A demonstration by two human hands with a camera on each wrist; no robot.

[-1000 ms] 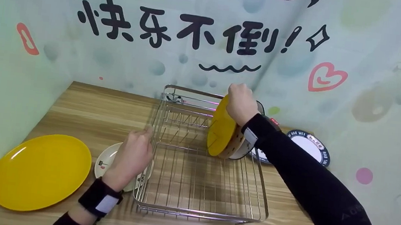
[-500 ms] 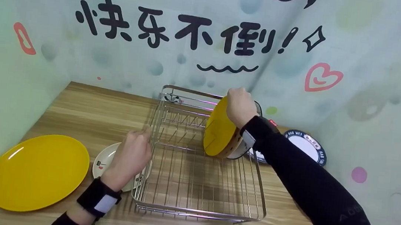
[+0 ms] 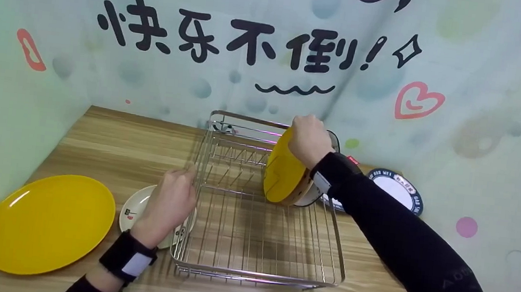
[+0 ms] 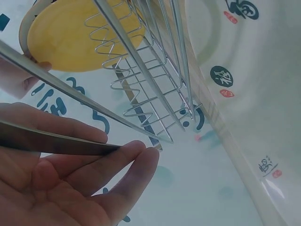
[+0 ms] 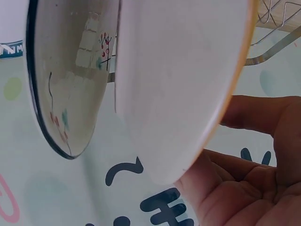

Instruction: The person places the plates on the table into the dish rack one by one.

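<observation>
At the rack's far right corner, my right hand [image 3: 308, 139] grips the yellow plate [image 3: 282, 175] upright on edge, while my left hand [image 3: 171, 204] holds the rack [image 3: 247, 275] by its near-left rim.

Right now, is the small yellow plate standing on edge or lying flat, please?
On edge: the small yellow plate stands upright in the dish rack, gripped by the right hand.

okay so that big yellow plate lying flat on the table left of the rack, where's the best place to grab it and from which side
Probably the near-right rim of the big yellow plate, coming in from the right. It lies flat on the wooden table, so only the raised edge offers a pinch, thumb on top, fingers beneath. The left hand holding the wire rack is nearest that side.
</observation>
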